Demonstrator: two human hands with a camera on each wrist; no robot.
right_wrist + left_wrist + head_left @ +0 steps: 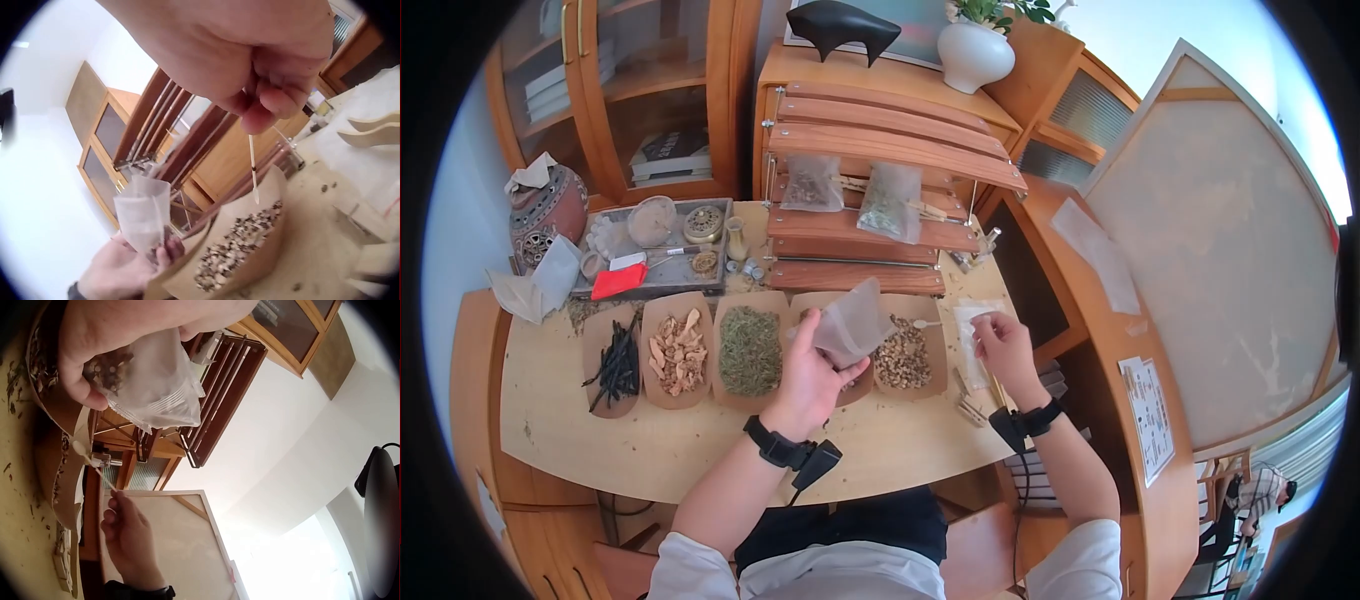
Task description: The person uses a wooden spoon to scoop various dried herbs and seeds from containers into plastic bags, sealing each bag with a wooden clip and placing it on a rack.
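Note:
My left hand (805, 375) grips a translucent drawstring-like pouch (852, 325) that stands with its mouth upward over the paper trays. Brown and pale bits show inside the pouch (150, 381) in the left wrist view. Between its thumb and fingers, my right hand (1005, 350) pinches a thin, pale small spoon (253, 164). The spoon points toward a brown paper tray (275, 250) of chopped brown-and-cream herb pieces (903, 358), just left of that hand. Another tray beside it is partly hidden behind my left hand.
Further left stand paper trays of green dried herb (748, 350), tan slices (677, 345) and dark strips (613, 365). Behind them is a wooden rack (880, 235) with filled pouches. A grey tray (670, 282) of small vessels and an urn (550, 212) occupy the back left. Wooden tongs (375, 131) lie at right.

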